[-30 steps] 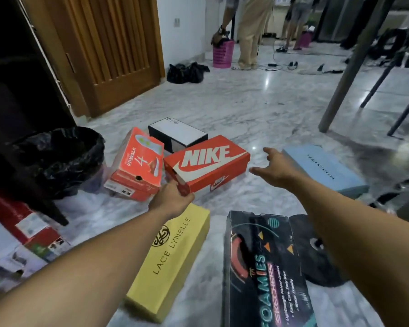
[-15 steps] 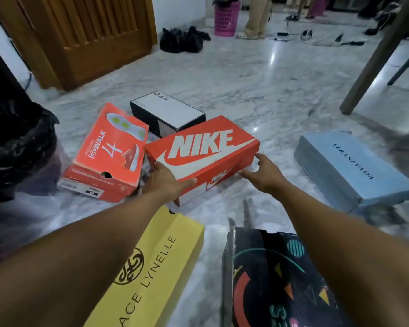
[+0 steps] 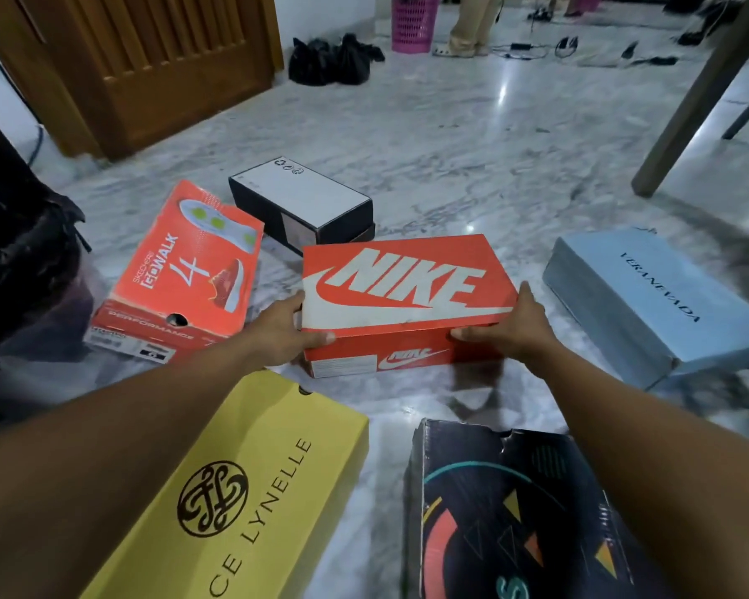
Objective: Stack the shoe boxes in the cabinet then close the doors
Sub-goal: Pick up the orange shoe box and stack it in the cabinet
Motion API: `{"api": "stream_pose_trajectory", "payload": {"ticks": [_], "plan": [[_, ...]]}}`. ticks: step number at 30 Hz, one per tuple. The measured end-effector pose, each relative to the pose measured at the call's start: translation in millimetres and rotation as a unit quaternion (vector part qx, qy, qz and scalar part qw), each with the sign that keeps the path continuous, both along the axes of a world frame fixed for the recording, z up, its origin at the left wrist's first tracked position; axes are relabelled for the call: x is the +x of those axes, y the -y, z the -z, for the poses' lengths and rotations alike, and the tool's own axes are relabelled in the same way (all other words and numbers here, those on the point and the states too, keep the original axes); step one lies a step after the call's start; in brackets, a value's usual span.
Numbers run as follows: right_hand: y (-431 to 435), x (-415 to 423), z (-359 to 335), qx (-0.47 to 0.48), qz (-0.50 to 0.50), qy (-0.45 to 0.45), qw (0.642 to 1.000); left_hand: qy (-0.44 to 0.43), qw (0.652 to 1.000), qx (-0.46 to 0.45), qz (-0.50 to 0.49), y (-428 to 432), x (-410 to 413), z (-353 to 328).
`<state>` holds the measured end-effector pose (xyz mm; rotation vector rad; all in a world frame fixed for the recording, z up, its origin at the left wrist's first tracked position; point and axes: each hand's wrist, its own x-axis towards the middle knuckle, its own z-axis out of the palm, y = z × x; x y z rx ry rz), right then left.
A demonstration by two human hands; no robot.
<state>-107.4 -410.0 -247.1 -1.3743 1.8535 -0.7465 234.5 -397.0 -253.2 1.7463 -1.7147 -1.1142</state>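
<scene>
An orange Nike shoe box [image 3: 403, 291] lies on the marble floor in the middle. My left hand [image 3: 284, 332] grips its left end and my right hand [image 3: 509, 330] grips its right end, thumbs along the front edge. Around it lie an orange Skechers box [image 3: 187, 270], a black box with a white lid [image 3: 303, 201], a light blue box [image 3: 653, 296], a yellow Lace Lynelle box [image 3: 251, 490] and a black patterned box [image 3: 515, 512]. The cabinet shows only as a dark edge at the far left.
A black plastic bag [image 3: 22, 261] bulges at the left. A wooden door [image 3: 148, 62] stands behind. Black bags [image 3: 329, 60], a pink basket [image 3: 411, 19] and a person's legs are at the back. A furniture leg [image 3: 688, 105] slants at the right.
My right hand has closed in on the Nike box's right end and both hands now hold it. The box has turned to face me squarely, and my view has moved closer.
</scene>
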Motion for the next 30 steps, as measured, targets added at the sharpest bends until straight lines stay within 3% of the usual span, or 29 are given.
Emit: {"api": "stream_pose_trajectory", "payload": {"ticks": [5, 8, 18, 22, 30], "plan": [[-10.9, -16.2, 16.1, 0.002, 0.001, 0.012, 1.000, -0.038, 0.999, 0.016, -0.007, -3.8, -2.7, 9.7], [-14.4, -20.9, 26.5, -0.006, -0.019, 0.064, 0.998, -0.044, 0.999, 0.007, 0.011, 0.1, -1.5, 9.9], [-62.8, -13.0, -58.4, -0.063, -0.040, 0.177, 0.981, -0.164, 0.976, -0.128, -0.059, -36.2, -0.5, -43.8], [-91.5, -5.2, -105.6, -0.056, -0.048, 0.174, 0.982, -0.172, 0.966, -0.179, -0.066, -79.0, 8.7, -95.7], [-175.8, 57.9, -296.1, -0.122, -0.125, 0.176, 0.969, -0.137, 0.940, -0.286, -0.122, -203.2, 67.2, -279.1]]}}
